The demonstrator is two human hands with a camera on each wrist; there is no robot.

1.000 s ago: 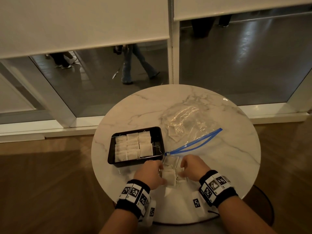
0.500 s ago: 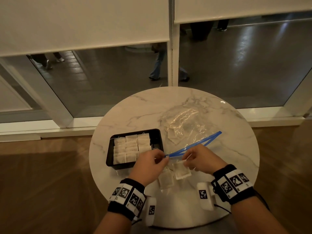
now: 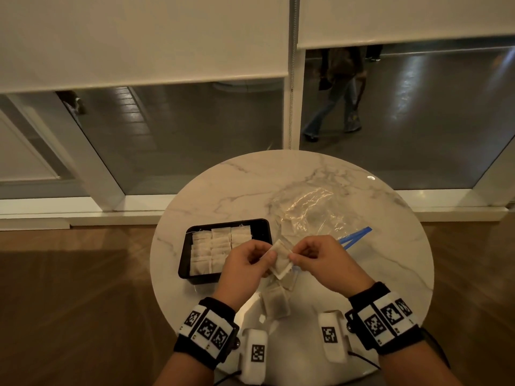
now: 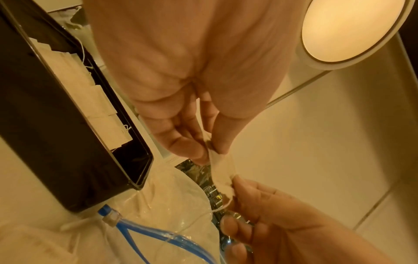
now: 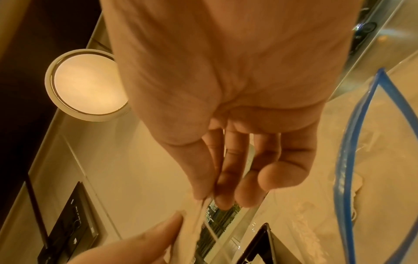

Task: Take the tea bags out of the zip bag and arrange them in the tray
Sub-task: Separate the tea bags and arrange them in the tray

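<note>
A square tea bag [image 3: 281,259] [image 4: 222,176] hangs in the air just right of the black tray [image 3: 259,228], pinched at its left edge by my left hand [image 3: 245,263] and at its right edge by my right hand [image 3: 320,256]. In the right wrist view the tea bag [image 5: 192,225] is seen edge-on between thumb and forefinger. Rows of tea bags [image 3: 213,250] fill the tray's left and middle. The clear zip bag [image 3: 309,215] with its blue zipper [image 3: 356,236] lies open behind my hands. Loose tea bags [image 3: 276,302] lie on the table below my hands.
The round marble table [image 3: 390,260] stands before a glass wall with lowered blinds. Wooden floor surrounds it. A person's legs [image 3: 331,107] pass outside the glass. The tray's right strip shows its black bottom.
Both hands have risen from the table's near edge with one tea bag stretched between them, and moved toward the tray's right side. The other loose tea bags stayed on the table.
</note>
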